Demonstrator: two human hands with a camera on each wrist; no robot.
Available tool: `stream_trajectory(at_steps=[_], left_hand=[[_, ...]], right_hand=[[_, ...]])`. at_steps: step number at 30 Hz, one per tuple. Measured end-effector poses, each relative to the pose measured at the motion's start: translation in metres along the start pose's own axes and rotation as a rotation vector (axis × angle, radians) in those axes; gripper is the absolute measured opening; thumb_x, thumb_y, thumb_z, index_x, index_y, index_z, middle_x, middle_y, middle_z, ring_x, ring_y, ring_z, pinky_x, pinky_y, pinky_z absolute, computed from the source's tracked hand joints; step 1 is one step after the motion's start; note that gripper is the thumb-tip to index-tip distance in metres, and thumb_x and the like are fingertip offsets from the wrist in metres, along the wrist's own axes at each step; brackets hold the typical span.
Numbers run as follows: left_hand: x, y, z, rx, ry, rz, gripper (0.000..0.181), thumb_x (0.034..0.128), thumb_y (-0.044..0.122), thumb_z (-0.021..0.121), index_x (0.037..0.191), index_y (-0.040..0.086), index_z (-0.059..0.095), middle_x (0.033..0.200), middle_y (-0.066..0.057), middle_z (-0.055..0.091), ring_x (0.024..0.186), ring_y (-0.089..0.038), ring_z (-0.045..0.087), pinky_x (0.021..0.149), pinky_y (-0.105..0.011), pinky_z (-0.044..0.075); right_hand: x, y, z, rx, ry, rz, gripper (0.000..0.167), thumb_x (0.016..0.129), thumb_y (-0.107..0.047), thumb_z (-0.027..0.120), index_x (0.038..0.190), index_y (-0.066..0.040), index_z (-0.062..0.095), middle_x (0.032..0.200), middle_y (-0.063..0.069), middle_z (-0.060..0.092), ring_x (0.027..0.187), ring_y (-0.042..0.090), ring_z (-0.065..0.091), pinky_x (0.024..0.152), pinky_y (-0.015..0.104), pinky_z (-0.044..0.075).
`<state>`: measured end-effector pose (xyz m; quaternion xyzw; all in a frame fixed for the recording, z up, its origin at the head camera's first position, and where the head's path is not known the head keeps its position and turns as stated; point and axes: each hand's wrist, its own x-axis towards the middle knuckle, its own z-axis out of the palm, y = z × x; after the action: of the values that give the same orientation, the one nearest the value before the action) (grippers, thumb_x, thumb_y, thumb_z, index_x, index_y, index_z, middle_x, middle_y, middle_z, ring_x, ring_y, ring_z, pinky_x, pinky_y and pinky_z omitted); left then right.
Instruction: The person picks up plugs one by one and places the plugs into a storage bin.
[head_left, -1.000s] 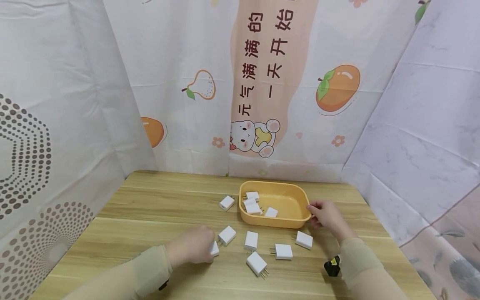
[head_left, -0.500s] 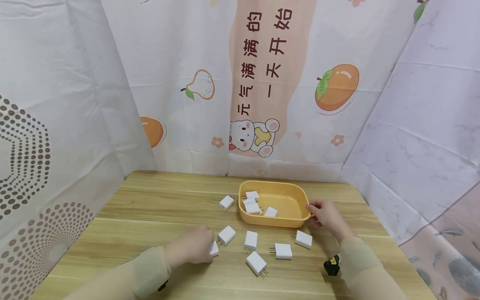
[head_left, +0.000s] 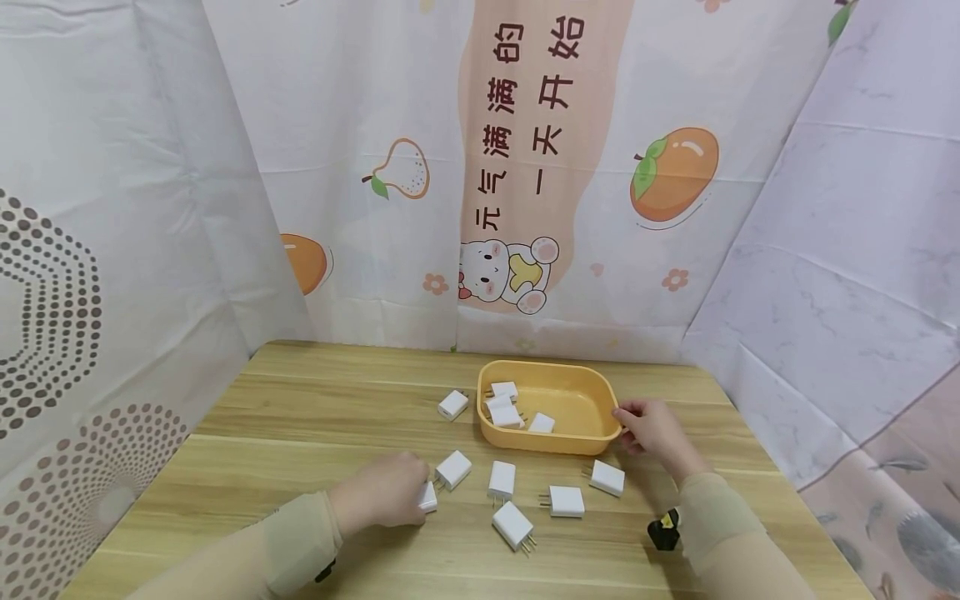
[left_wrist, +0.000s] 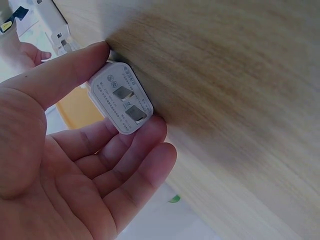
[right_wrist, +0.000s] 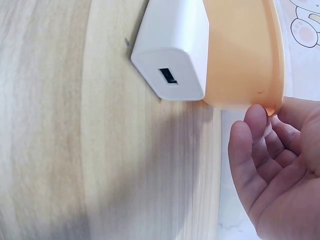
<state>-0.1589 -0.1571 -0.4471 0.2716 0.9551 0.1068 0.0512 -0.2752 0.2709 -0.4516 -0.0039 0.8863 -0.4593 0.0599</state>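
My left hand (head_left: 386, 492) pinches a white charger plug (left_wrist: 121, 97) between thumb and fingers at the tabletop. In the left wrist view its two flat metal prongs face the camera. On the right, my right hand (head_left: 651, 429) pinches the rim of a yellow plastic basket (head_left: 551, 443) at its right end. In the right wrist view, the thumb and a fingertip meet at that rim, on the basket wall (right_wrist: 245, 50). Several white charger plugs (head_left: 504, 414) lie inside the basket, mostly toward its left end.
On the wooden table (head_left: 322, 392) are more loose plugs: one (head_left: 453, 405) left of the basket, and several in front, such as one (head_left: 513, 527) nearest me. A small black object (head_left: 663, 532) shows beside the right wrist. Printed curtains (head_left: 375, 250) enclose the back and sides.
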Motion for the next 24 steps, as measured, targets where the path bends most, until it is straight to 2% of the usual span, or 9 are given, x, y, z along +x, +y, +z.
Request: stream_trajectory(at_steps=[11,19,24], left_hand=[[0.001,0.001,-0.009,-0.020,0.018,-0.025,0.027,0.0700,0.020,0.088,0.083,0.006,0.069,0.075,0.000,0.058,0.060,-0.008,0.050,0.052,-0.022,0.046],[0.002,0.001,-0.023,-0.047,0.041,-0.027,0.024,0.0725,0.021,0.084,0.085,0.006,0.070,0.074,0.002,0.059,0.059,-0.008,0.051,0.051,-0.023,0.046],[0.004,0.001,-0.035,-0.071,0.082,0.003,0.017,0.0767,0.018,0.082,0.083,0.008,0.070,0.072,0.005,0.059,0.061,-0.007,0.052,0.052,-0.023,0.046]], right_hand=[[-0.001,0.001,0.000,-0.001,0.000,-0.001,0.032,0.104,-0.017,0.059,0.122,0.009,0.062,0.082,0.009,0.066,0.067,0.022,0.065,0.059,0.039,0.059],[0.000,0.000,-0.001,0.013,-0.003,-0.003,0.032,0.104,-0.018,0.059,0.121,0.009,0.063,0.082,0.010,0.067,0.067,0.022,0.065,0.059,0.038,0.059],[0.000,0.000,-0.001,0.006,0.004,0.001,0.031,0.104,-0.017,0.060,0.121,0.009,0.063,0.081,0.009,0.067,0.067,0.022,0.065,0.059,0.037,0.059]])
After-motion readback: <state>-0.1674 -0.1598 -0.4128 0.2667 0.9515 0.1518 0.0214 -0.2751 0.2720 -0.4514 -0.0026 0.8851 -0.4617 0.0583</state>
